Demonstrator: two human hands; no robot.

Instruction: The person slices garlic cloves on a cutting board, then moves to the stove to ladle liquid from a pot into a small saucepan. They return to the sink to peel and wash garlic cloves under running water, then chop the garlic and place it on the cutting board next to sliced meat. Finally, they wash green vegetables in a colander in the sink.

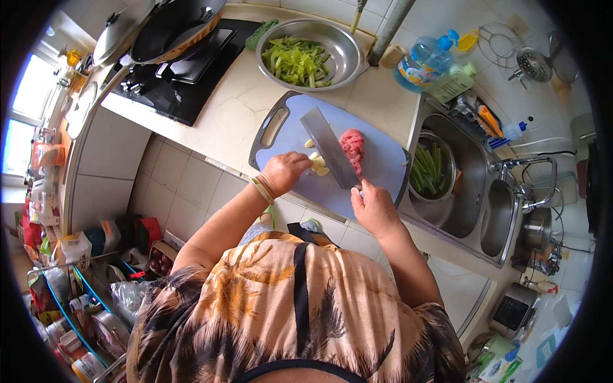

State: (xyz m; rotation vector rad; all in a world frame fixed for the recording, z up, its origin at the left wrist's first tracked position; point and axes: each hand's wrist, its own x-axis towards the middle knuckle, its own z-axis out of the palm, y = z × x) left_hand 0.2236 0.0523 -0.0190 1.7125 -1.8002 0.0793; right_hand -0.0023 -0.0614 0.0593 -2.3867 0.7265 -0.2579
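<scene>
My right hand (376, 206) grips the handle of a cleaver (330, 148), whose broad blade reaches up and left across the blue cutting board (292, 122). To the left of the blade lie garlic cloves (318, 163), some of which look cut. The bunched fingertips of my left hand (286, 172) are at these cloves; whether they pinch one is hard to see. One separate garlic clove (309, 143) lies a little farther up the board. On the blade's other side sits a small pile of sliced raw meat (353, 146).
Behind the board stands a steel bowl (347, 52) of cut green vegetable (299, 62). A gas hob (191, 100) with a wok (177, 33) is at left. At right, the sink (467, 210) holds a basin with green stalks (428, 165). A blue pump bottle (426, 62) stands behind it.
</scene>
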